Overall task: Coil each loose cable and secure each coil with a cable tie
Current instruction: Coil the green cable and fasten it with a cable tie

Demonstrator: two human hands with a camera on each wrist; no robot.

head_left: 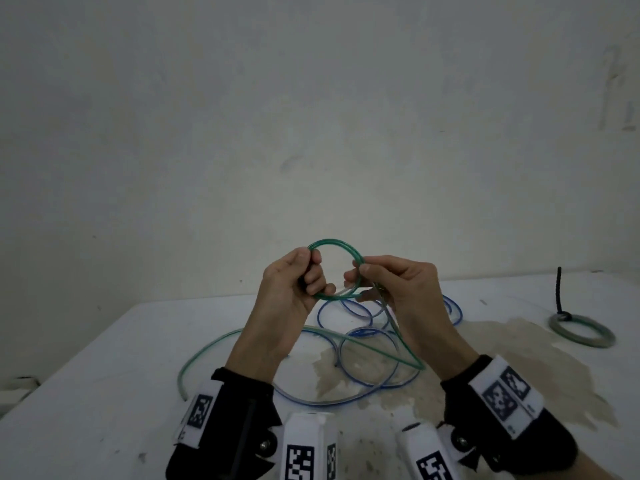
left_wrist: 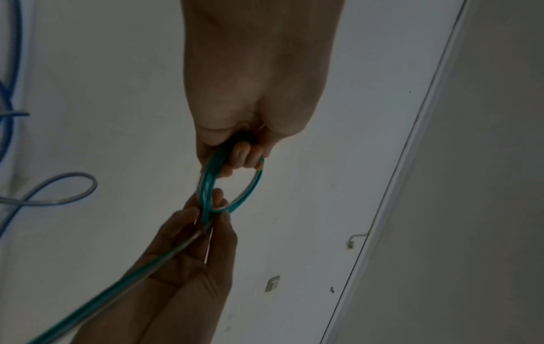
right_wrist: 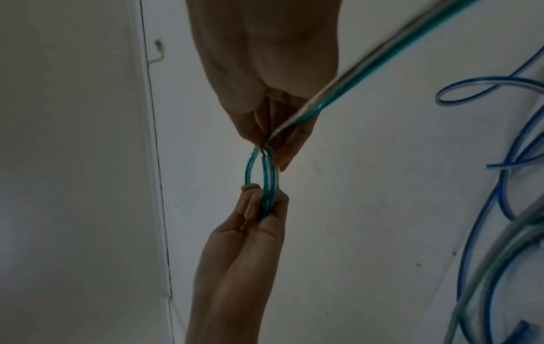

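A green cable (head_left: 332,242) is wound into a small coil held up above the white table (head_left: 104,358). My left hand (head_left: 304,275) grips the coil's left side with curled fingers (left_wrist: 244,156). My right hand (head_left: 367,278) pinches the coil's right side, where the loose green length (head_left: 401,337) runs down to the table. The coil (left_wrist: 253,186) (right_wrist: 262,177) shows about three turns. A loose blue cable (head_left: 360,341) (right_wrist: 482,88) lies looped on the table under my hands.
A grey cable coil (head_left: 581,330) bound with a black cable tie (head_left: 558,289) lies at the table's right rear. The green cable's free end (head_left: 181,389) trails toward the left front. A brownish stain (head_left: 502,368) covers the right of the table. A pale wall (head_left: 311,116) stands behind.
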